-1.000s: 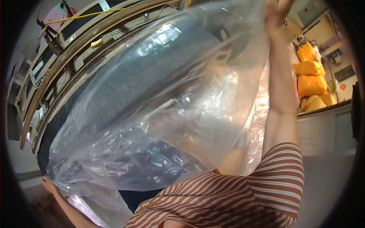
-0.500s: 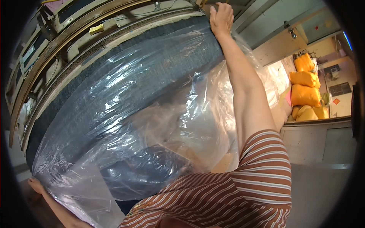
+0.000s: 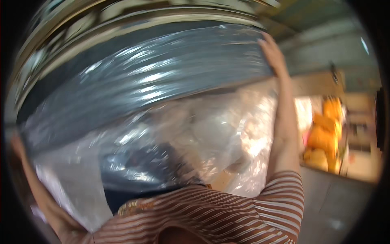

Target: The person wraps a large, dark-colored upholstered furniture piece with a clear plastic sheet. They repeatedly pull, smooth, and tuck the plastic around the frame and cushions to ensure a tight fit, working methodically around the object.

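A large clear plastic sheet [image 3: 178, 118] stretches from the far dark padded surface [image 3: 113, 44] down over my lap. At the far left edge, my left hand [image 3: 17, 147] is blurred, its fingers closed at the sheet's gathered side. My right hand [image 3: 272, 53] reaches to the far right end of the dark surface. Its fingers are stretched out and lie along the sheet's edge there. Wrinkles run lengthwise across the plastic between both hands, and light glints off them.
Beyond the dark surface run curved rails and a metal frame [image 3: 81, 14]. Stacked orange bundles [image 3: 323, 132] stand off to the right, beside a pale panel [image 3: 315, 85]. Grey floor [image 3: 325, 203] shows at the lower right.
My left hand has moved up along the left side. My right hand has shifted right and lower in the view, its fingers now against the sheet's edge. The view has turned, blurring the surroundings.
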Action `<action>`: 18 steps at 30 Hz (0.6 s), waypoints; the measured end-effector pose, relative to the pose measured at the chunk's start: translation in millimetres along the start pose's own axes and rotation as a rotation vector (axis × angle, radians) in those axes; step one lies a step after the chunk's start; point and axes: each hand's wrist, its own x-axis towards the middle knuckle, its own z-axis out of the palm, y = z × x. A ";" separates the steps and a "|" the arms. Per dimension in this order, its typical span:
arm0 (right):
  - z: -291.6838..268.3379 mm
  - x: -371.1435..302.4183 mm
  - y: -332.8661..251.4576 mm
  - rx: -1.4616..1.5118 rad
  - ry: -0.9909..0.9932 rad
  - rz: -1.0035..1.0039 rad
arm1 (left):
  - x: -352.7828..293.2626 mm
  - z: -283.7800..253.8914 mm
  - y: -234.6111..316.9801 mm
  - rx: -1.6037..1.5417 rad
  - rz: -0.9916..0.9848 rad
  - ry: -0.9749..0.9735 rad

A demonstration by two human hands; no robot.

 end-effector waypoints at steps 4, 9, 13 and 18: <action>-18.4 14.7 70.1 0.339 -0.114 0.511 | 14.7 -36.7 89.9 -0.189 -0.093 0.276; -16.6 35.3 -52.1 -0.894 0.195 -0.128 | -19.0 -63.1 196.6 -0.877 -0.283 0.207; 54.9 -11.4 -279.0 0.264 -0.058 -0.523 | -21.7 -69.8 152.9 -0.969 -0.145 0.136; 133.1 -171.7 -480.0 0.880 -1.063 -0.365 | -23.0 -63.9 148.8 -0.813 -0.157 0.516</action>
